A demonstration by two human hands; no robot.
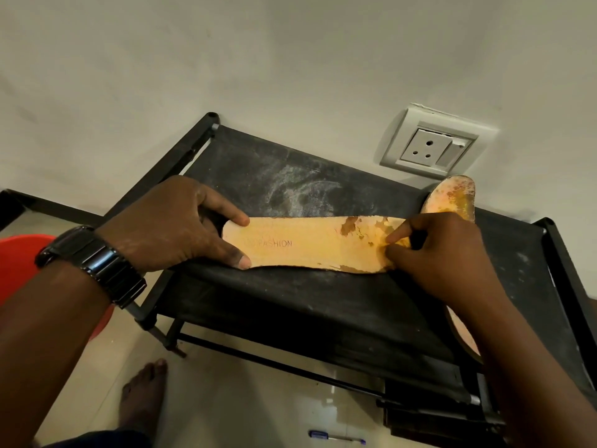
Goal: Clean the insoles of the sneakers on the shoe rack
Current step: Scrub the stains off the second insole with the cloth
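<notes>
An orange-yellow insole [310, 244] stamped "FASHION" lies lengthwise on the dusty black fabric top of the shoe rack [290, 305]. Its right end is worn and peeling. My left hand [174, 224], with a dark watch on the wrist, grips the insole's left end between thumb and fingers. My right hand [442, 253] pinches the flaking surface at the right end, fingers curled. A second worn insole [452, 198] lies behind my right hand, and part of it shows below my right forearm.
A white wall socket [433, 147] sits on the wall behind the rack. A red bucket [19, 263] stands at the left on the tiled floor. A pen [336, 437] lies on the floor near my bare foot [145, 396].
</notes>
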